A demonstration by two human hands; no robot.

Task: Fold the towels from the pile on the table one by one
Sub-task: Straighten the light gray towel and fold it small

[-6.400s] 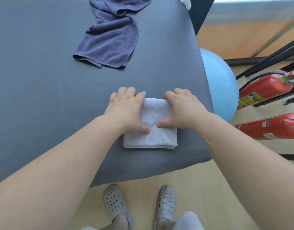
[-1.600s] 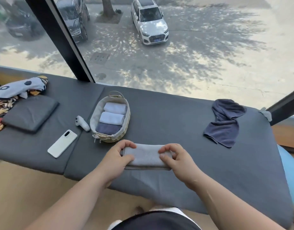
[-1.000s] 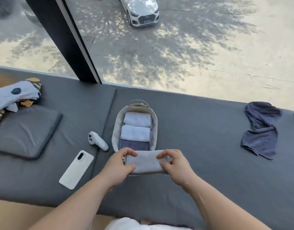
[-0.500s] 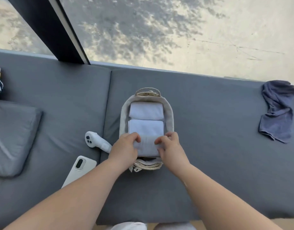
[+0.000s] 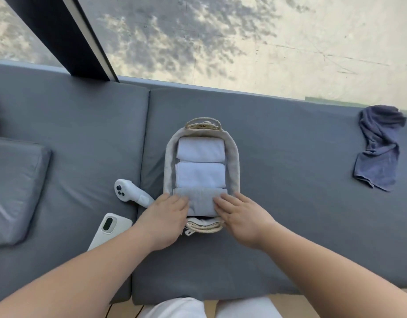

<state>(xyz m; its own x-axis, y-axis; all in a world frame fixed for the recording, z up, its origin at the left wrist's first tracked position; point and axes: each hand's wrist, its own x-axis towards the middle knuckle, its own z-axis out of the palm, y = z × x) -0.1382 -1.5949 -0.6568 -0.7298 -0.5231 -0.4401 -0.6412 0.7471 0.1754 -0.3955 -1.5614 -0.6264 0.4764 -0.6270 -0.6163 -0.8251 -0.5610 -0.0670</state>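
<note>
A folded grey-white towel (image 5: 201, 201) lies at the near end of an oval woven basket (image 5: 235, 157). Two folded white towels (image 5: 200, 149) fill the basket's far and middle parts. My left hand (image 5: 164, 216) rests flat on the grey-white towel's left end. On its right end my right hand (image 5: 241, 216) lies flat, fingers spread. Neither hand grips it. A crumpled dark blue towel (image 5: 378, 146) sits unfolded at the far right of the grey cushioned table (image 5: 289, 180).
A white controller (image 5: 131, 191) and a white phone (image 5: 107, 228) lie just left of the basket. A grey cushion (image 5: 14, 187) sits at the far left. A window runs along the table's far edge.
My hands carried the folded towel from the table's right part to the basket, lowered it into the near end, and now lie flat on top instead of pinching it.
</note>
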